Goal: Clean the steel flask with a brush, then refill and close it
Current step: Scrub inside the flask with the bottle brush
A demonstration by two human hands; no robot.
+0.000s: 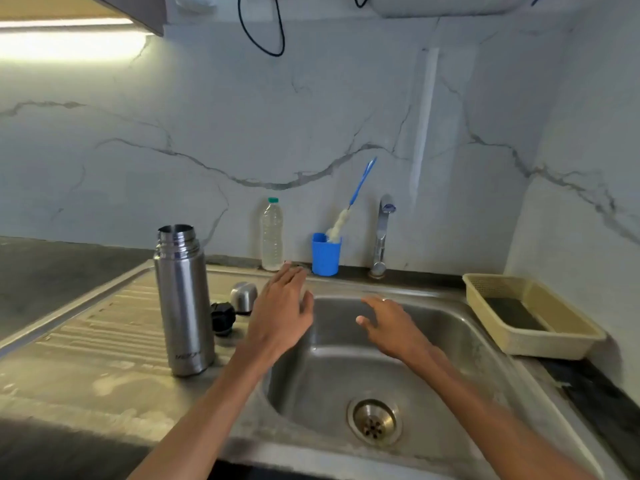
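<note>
A person stands at a steel kitchen sink (pixel 460 327), both arms reaching forward. The left hand (pixel 282 315) hovers over the sink's back left corner, fingers straight and loosely spread, holding nothing. The right hand (pixel 388 323) hangs over the basin, fingers relaxed and apart, also empty.

The steel flask (pixel 183 299) stands upright and uncapped on the ribbed draining board (pixel 86 327), well left of the left hand. Just behind it to the right lie its black stopper (pixel 223 318) and its steel cup lid (pixel 244 296), close together. The bottle brush (pixel 348 209), with a blue wire handle and pale bristles, leans head-down in a blue cup (pixel 325 254) at the back ledge, between a clear plastic water bottle (pixel 272 233) and the tap (pixel 381 233).

The flask looks rigid and smooth; its polished wall would likely be slippery when wet, so a full wrap around the mid-body seems the surest hold. It probably has some weight for its size, even empty. The brush looks light with a springy stem; the upper handle is the free place to take it.
</note>
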